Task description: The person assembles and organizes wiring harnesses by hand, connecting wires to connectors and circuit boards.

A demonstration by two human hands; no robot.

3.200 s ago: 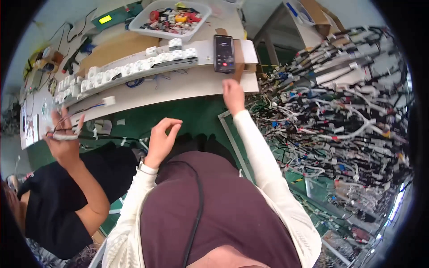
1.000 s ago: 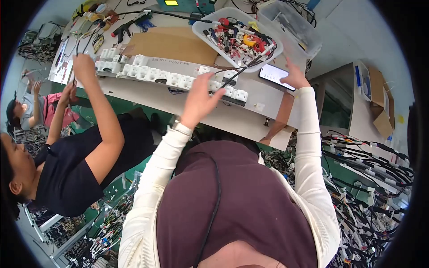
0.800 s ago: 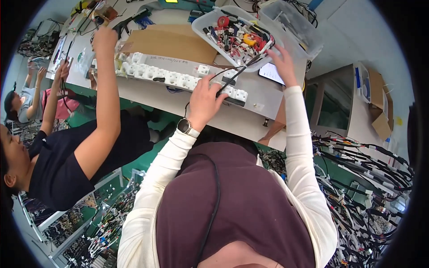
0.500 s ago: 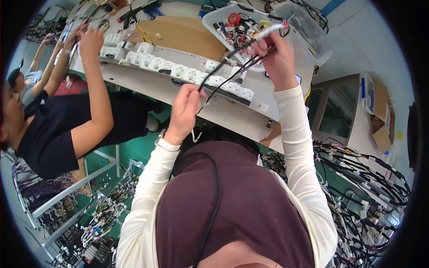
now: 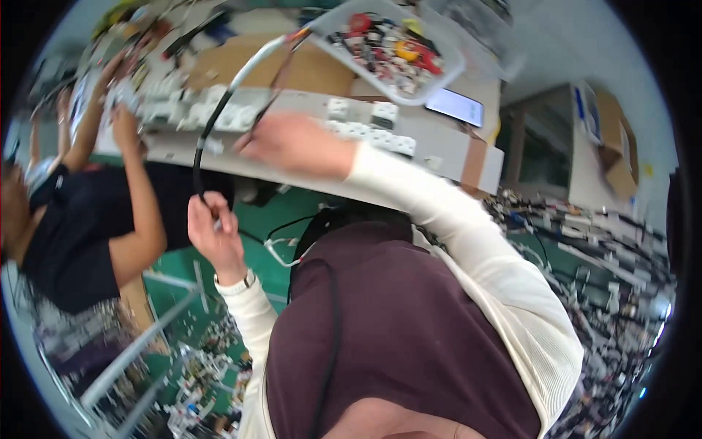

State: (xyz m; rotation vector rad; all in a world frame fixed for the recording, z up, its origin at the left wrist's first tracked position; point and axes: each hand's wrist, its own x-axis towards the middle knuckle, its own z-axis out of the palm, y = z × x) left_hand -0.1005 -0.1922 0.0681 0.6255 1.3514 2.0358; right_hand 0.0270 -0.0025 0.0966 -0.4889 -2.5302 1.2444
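Observation:
A wire harness (image 5: 200, 157) with a black-sleeved cable arcs up from my left hand (image 5: 217, 228), whose fingers are curled around it. Higher up, the cable turns into a white-wrapped stretch, and coloured wires show at its upper end. From there thin dark wires drop back to the fingertips of my right hand (image 5: 300, 146), which is blurred but appears to pinch them. Below my left hand the cable continues, and a white wire loop (image 5: 278, 252) hangs close to my apron. A black cord lies down the front of the dark apron (image 5: 395, 314).
A clear bin (image 5: 431, 88) of small connectors stands on the workbench (image 5: 446, 157), beside a phone (image 5: 455, 107). White socket blocks (image 5: 358, 132) line the bench's near side. A co-worker (image 5: 80, 227) stands at left. Bundles of harnesses (image 5: 585, 293) hang at right, and more lie on racks at lower left.
My right hand has swung left and down from near the bin toward the bench's front edge. My left hand has moved left and lower, and the harness's white-wrapped end has shifted left with them.

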